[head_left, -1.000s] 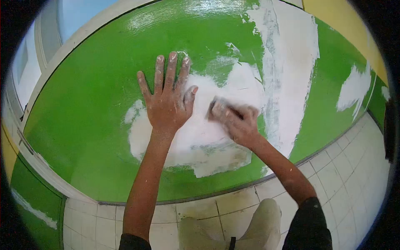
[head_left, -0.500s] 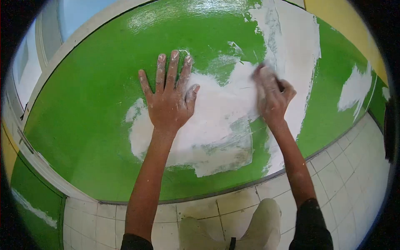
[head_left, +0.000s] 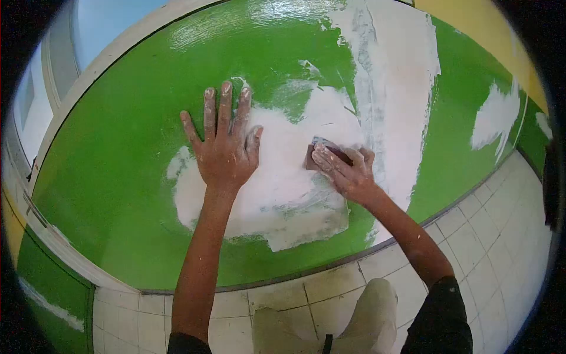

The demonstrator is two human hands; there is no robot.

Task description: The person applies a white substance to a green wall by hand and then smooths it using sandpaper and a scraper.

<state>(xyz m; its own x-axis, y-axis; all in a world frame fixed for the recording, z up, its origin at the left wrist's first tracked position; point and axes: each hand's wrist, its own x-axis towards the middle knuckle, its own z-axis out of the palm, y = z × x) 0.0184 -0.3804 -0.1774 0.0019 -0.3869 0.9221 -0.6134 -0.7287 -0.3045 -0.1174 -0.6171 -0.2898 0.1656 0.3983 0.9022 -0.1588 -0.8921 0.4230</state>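
My left hand (head_left: 226, 156) lies flat with spread fingers on the green wall (head_left: 130, 147), at the upper left edge of a white patch (head_left: 277, 153). White dust covers its fingertips. My right hand (head_left: 345, 168) is wrapped round a dark brown sanding pad (head_left: 311, 158), which rests against the right part of the white patch. Part of the pad is hidden under the fingers. To the right of that hand, a broad white vertical strip (head_left: 407, 76) runs down the wall.
Pale floor tiles (head_left: 336, 286) run along the wall's lower edge, with my knees above them. Another white patch (head_left: 494, 118) is at the right. A light frame (head_left: 76, 97) curves along the left, and yellow wall (head_left: 477, 29) shows at the upper right.
My right hand has moved left and down over the white patch with the pad, and its wrist has turned. The view has shifted slightly; my left hand stays spread on the wall.
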